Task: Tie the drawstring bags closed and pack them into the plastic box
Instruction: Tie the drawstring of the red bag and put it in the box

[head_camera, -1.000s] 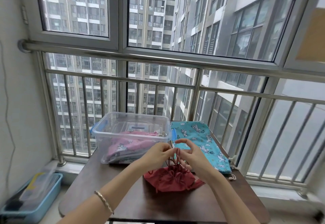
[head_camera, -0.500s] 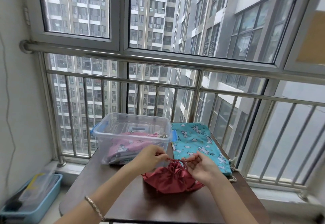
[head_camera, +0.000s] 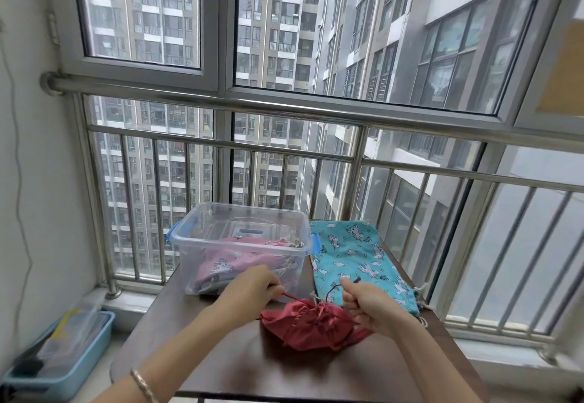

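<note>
The hands are pulling farther apart than a moment ago, left hand (head_camera: 252, 285) and right hand (head_camera: 369, 304) each curled tight round an end of the cord (head_camera: 289, 296) above the gathered red bag (head_camera: 309, 323), which is lying on the surface (head_camera: 252, 368) near the plastic box (head_camera: 189, 242). A pink bag (head_camera: 227, 263) is sitting inside the box; a blue bag (head_camera: 350, 254) is lying beside it.
</note>
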The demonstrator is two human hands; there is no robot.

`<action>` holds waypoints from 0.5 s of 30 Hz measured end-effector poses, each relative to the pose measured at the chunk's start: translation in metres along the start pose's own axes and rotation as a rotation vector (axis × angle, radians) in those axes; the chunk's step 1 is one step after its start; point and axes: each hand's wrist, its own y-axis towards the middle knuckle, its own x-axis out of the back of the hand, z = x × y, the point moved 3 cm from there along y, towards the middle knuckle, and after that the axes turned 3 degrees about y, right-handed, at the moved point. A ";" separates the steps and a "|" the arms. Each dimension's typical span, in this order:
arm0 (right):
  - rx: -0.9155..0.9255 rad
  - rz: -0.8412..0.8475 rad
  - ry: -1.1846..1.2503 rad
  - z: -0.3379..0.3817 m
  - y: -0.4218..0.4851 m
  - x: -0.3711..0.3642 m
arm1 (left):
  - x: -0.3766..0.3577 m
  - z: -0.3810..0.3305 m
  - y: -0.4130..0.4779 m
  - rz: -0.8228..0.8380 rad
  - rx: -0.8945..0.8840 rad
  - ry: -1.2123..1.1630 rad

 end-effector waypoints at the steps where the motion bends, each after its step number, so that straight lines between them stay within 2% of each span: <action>1: 0.032 -0.009 -0.145 0.006 -0.002 -0.003 | 0.003 -0.004 0.000 -0.014 -0.034 0.035; 5: 0.152 -0.050 -0.597 0.029 -0.001 -0.012 | 0.022 -0.020 -0.001 -0.058 -0.113 0.192; 8: 0.178 0.028 -0.716 0.042 0.000 -0.023 | 0.030 -0.032 -0.003 -0.077 -0.067 0.198; 12: 0.267 0.130 -0.691 0.051 -0.005 -0.033 | 0.032 -0.040 -0.008 -0.059 0.004 -0.041; 15: 0.332 0.175 -0.644 0.049 -0.008 -0.035 | 0.032 -0.040 -0.005 -0.100 0.038 -0.331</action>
